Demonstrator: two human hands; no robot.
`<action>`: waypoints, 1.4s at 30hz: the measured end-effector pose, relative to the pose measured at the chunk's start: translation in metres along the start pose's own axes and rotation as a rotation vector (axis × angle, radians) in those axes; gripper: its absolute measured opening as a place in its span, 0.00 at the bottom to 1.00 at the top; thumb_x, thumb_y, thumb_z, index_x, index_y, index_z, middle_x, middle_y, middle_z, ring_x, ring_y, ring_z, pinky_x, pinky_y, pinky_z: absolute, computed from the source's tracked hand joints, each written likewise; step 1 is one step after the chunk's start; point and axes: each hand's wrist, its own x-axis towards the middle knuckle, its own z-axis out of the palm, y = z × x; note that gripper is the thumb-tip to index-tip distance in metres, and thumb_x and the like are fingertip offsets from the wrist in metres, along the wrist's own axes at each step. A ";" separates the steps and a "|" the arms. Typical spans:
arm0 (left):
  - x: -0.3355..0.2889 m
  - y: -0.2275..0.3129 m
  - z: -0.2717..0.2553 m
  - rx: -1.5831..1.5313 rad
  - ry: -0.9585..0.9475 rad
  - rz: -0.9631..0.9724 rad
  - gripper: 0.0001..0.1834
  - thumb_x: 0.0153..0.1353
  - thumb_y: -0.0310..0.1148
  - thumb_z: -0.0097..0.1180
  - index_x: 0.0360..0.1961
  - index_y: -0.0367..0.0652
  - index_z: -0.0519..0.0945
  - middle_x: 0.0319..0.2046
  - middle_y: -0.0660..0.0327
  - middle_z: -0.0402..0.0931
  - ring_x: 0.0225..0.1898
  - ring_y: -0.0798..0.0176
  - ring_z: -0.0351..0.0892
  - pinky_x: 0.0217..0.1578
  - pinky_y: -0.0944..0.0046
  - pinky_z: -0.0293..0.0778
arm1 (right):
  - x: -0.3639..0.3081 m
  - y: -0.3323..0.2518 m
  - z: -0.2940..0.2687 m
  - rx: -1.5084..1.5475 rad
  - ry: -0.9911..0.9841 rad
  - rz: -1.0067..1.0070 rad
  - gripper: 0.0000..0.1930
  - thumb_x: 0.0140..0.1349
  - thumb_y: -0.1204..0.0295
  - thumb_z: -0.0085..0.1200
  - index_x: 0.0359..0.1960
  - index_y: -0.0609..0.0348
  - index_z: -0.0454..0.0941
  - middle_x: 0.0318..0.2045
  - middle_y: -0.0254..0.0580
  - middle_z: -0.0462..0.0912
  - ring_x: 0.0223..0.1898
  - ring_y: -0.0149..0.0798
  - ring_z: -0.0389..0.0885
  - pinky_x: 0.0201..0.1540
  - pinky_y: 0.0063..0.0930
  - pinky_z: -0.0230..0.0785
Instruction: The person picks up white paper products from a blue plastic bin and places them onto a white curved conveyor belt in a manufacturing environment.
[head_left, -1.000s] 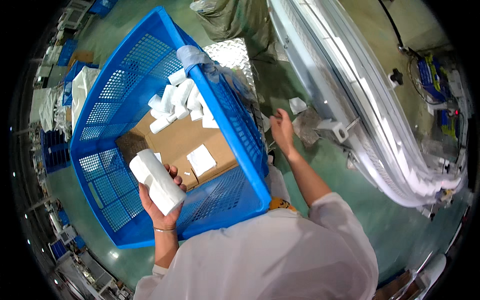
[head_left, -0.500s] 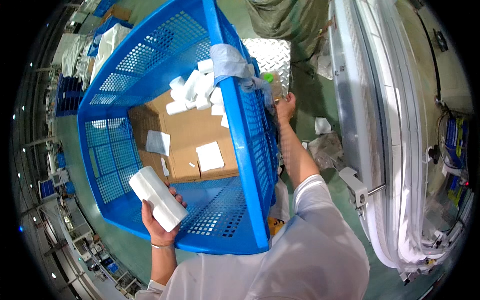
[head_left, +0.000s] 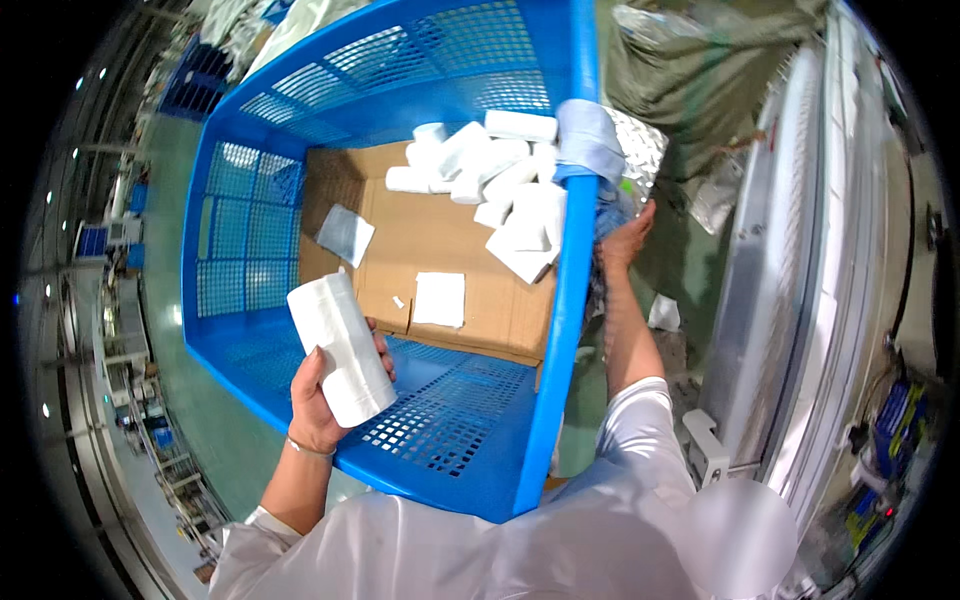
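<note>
My left hand (head_left: 318,405) is closed around a thick white roll (head_left: 342,350) of what looks like thin plastic, held tilted over the near left part of a large blue plastic crate (head_left: 575,330). On the outer right side of the crate, my right hand (head_left: 628,240) reaches in with curled fingers. It is beside a blue cloth (head_left: 588,140) draped over the rim and a small green-topped item (head_left: 627,186). What its fingers hold is hidden. Inside the crate, several smaller white rolls (head_left: 510,180) lie heaped at the far right on brown cardboard (head_left: 400,235).
Flat white sheets (head_left: 440,300) lie on the cardboard. Past the crate's right side are a shiny metal plate (head_left: 640,150) and a dull green cover (head_left: 700,75). A long white machine frame (head_left: 770,260) runs along the right. Scraps (head_left: 664,312) lie on the green floor.
My view has turned, so the crate appears farther right. The left hand still grips the white roll, now more upright. My right hand stays by the cloth, its fingers more hidden.
</note>
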 end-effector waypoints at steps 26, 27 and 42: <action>-0.004 0.008 -0.005 -0.465 -0.254 -0.082 0.39 0.57 0.60 0.38 0.58 0.38 0.56 0.40 0.50 0.70 0.39 0.54 0.73 0.43 0.55 0.70 | -0.047 -0.093 -0.122 0.163 0.298 0.075 0.41 0.37 0.67 0.67 0.54 0.61 0.56 0.51 0.52 0.67 0.49 0.49 0.71 0.53 0.38 0.62; -0.004 0.009 -0.006 -0.473 -0.276 -0.101 0.39 0.58 0.62 0.35 0.58 0.38 0.56 0.40 0.50 0.70 0.38 0.54 0.73 0.43 0.55 0.69 | -0.059 -0.122 -0.153 0.264 0.309 0.006 0.42 0.38 0.73 0.67 0.55 0.63 0.54 0.51 0.52 0.66 0.50 0.45 0.69 0.55 0.38 0.61; -0.032 0.037 -0.012 -0.643 -0.837 -0.203 0.35 0.61 0.56 0.33 0.57 0.36 0.59 0.46 0.49 0.69 0.42 0.54 0.74 0.42 0.55 0.74 | -0.212 -0.404 -0.343 -0.484 -0.038 -1.361 0.32 0.29 0.81 0.57 0.45 0.51 0.74 0.46 0.37 0.72 0.49 0.45 0.68 0.53 0.39 0.55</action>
